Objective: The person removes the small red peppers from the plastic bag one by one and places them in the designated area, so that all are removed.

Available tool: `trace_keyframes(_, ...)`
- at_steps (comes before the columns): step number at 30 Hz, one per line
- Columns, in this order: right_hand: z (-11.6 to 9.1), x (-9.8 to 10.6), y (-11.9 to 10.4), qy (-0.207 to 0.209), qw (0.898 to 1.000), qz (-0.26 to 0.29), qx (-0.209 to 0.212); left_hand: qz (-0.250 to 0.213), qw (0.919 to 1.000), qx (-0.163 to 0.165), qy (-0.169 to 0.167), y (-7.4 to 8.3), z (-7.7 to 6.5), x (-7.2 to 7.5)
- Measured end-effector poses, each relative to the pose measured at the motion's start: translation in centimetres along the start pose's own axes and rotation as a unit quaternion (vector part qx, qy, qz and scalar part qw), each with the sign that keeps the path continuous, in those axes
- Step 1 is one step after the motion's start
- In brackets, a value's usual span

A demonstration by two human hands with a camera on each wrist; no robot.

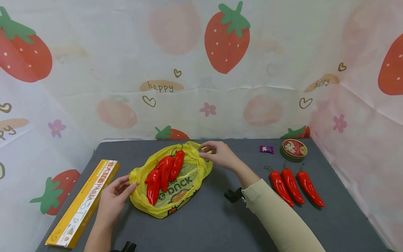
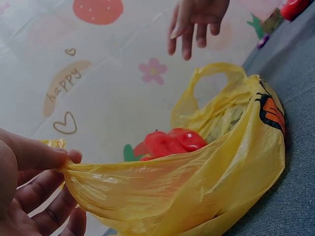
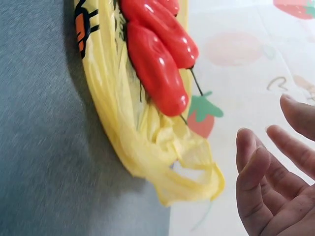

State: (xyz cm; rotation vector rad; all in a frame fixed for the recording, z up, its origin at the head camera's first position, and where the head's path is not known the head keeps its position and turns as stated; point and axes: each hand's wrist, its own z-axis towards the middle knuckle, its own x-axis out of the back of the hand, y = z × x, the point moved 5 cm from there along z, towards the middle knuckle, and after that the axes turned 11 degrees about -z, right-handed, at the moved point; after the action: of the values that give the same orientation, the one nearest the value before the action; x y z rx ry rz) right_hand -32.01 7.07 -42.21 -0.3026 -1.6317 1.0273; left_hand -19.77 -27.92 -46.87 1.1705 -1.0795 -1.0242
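A yellow plastic bag (image 1: 201,171) lies spread on the grey table, its mouth facing up. Several red chili peppers (image 1: 153,185) rest on it, stems pointing away from the person. At the bag's left edge, my left hand (image 1: 114,199) pinches the plastic between thumb and finger, plainest in the left wrist view, where the bag's side (image 2: 147,189) is drawn taut. My right hand (image 1: 220,154) hovers by the bag's right handle loop. In the right wrist view its fingers (image 3: 253,182) are loosely bent, apart from the handle (image 3: 216,184), and hold nothing.
On the left lies a long yellow-and-white pasta box (image 1: 83,203). Three more red chili peppers (image 1: 292,185) lie to the right, with a round red-lidded tin (image 1: 294,149) and a small purple wrapped sweet (image 1: 266,149) behind them. A strawberry-print cloth (image 1: 189,115) hangs behind the table.
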Motion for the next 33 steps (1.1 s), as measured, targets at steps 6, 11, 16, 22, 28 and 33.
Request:
trace_keyframes(6, 1.7, -1.5, -1.3, -0.03, 0.999, 0.002, 0.012, 0.001, 1.0, 0.002, -0.001, 0.1, -0.2, 0.0)
trace_keyframes(11, 2.8, -3.0, -2.1, -0.049, 0.999, -0.004, 0.014, 0.002, 1.0, -0.002, -0.002, 0.3, -0.1, 0.0)
trace_keyframes(16, 3.7, -4.5, -2.3, -0.061, 0.998, 0.005, 0.0, 0.004, 0.9999, -0.004, -0.008, 0.2, 0.0, 0.0)
trace_keyframes(22, 4.7, -6.2, -2.6, -0.069, 0.997, 0.018, -0.01, 0.005, 0.9999, 0.013, -0.005, 0.0, -0.1, -0.2)
trace_keyframes(28, 5.6, -7.4, -2.9, -0.084, 0.995, 0.046, -0.022, 0.005, 0.9996, 0.028, -0.003, 0.0, -0.1, -0.3)
trace_keyframes(33, 6.7, -8.5, -2.2, -0.076, 0.994, 0.061, -0.04, 0.004, 0.9996, 0.029, -0.002, 0.0, -0.1, -0.1)
